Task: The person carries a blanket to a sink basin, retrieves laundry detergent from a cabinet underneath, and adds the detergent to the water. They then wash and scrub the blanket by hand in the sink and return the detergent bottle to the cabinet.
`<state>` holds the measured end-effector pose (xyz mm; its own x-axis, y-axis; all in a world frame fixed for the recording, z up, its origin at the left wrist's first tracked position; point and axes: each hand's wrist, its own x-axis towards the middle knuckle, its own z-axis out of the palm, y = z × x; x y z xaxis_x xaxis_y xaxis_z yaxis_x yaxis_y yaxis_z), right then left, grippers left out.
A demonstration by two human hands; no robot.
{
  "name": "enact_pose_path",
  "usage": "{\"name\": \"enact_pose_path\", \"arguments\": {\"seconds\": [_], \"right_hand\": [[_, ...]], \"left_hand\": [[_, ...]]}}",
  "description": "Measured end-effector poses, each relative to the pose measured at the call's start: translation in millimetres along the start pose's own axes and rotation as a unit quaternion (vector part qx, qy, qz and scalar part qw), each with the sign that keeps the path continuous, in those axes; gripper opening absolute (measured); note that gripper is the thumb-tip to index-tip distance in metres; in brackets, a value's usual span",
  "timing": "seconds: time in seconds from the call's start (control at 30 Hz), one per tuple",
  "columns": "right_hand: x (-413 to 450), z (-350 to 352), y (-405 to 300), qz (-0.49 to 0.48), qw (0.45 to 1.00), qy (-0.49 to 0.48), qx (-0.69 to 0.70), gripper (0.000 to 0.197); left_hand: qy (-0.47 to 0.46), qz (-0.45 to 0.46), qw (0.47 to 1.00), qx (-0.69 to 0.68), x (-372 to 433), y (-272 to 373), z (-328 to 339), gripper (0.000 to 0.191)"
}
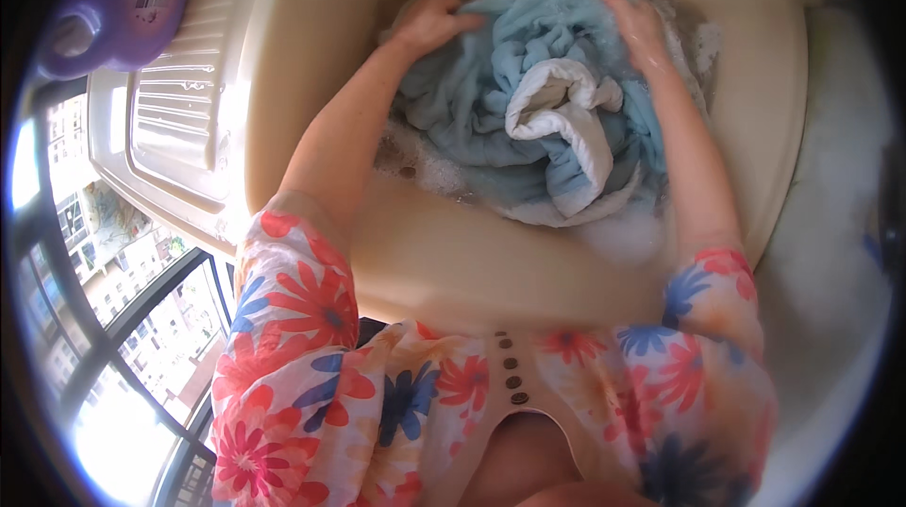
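A soaked light-blue fabric (453, 96) with a white underside or lining (591, 135) lies bunched in a beige wash basin (439, 252). Soapy water surrounds it, with foam (432, 171) along the near left side and a whitish cloudy patch at the near right. My left hand (433, 24) grips the fabric's far left edge between thumb and fingers. On the far right part of the bundle lies my right hand (637, 31), fingers pointing away from me and touching the cloth. Whether those fingers close around any of it is unclear.
A ribbed washboard ledge (173, 110) adjoins the basin's left side. At the upper left stands a purple plastic bottle with a handle (152, 4), bearing a label. Beyond the ledge are framed windows (117, 294) with buildings outside. A pale surface (835, 153) borders the right side.
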<state>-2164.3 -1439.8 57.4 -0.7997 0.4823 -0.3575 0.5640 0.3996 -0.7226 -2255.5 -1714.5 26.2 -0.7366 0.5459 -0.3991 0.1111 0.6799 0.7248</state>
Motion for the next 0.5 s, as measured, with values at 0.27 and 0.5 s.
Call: {"name": "enact_pose_path", "arguments": {"seconds": [0.27,0.5], "right_hand": [[8.8,-17.7,-17.2,-0.036,0.977,-0.186,0.098,0.074],[-128.1,1.8,-11.9,-0.335,0.940,-0.021,-0.056,0.033]], "left_hand": [[0.010,-0.110,0.957,-0.268,3.8,32.7,15.2,0.062],[-0.095,0.276,0.881,0.372,-85.7,83.8,29.4,0.042]]}}
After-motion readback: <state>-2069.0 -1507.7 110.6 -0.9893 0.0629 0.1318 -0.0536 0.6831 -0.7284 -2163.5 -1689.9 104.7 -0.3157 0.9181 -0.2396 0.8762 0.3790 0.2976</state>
